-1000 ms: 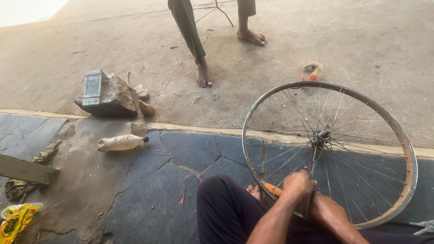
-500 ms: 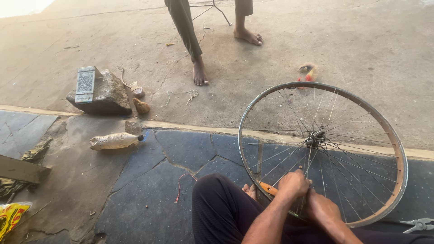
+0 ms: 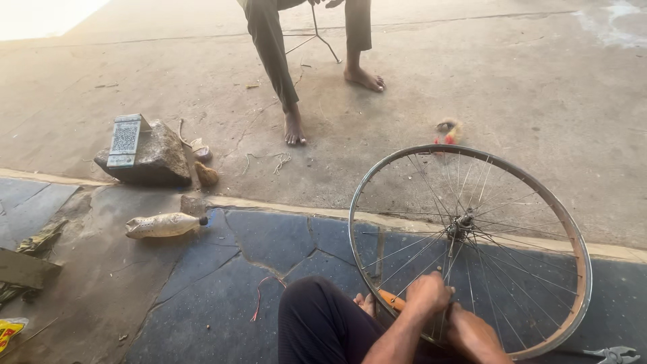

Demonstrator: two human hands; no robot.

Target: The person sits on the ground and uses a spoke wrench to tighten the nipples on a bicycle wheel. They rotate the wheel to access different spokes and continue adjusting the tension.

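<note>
A bare silver spoked bicycle wheel (image 3: 470, 251) is being held upright on the floor, just in front of the knees. Its lower spokes are being gripped by the left hand (image 3: 427, 294) and the right hand (image 3: 472, 332). A spoke could be bent if pulled unevenly. Cracked dark floor slabs (image 3: 269, 236) are being bordered by dusty concrete (image 3: 472, 74).

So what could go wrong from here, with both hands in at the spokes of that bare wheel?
1. The left hand and right hand work among thin spokes near the rim of the bicycle wheel; a slip could pinch or scrape fingers.
2. The wheel stands on edge, seemingly steadied only by those hands and the knee; it might tip.
3. Pliers lie on the floor beside it, close to a bare foot.
</note>
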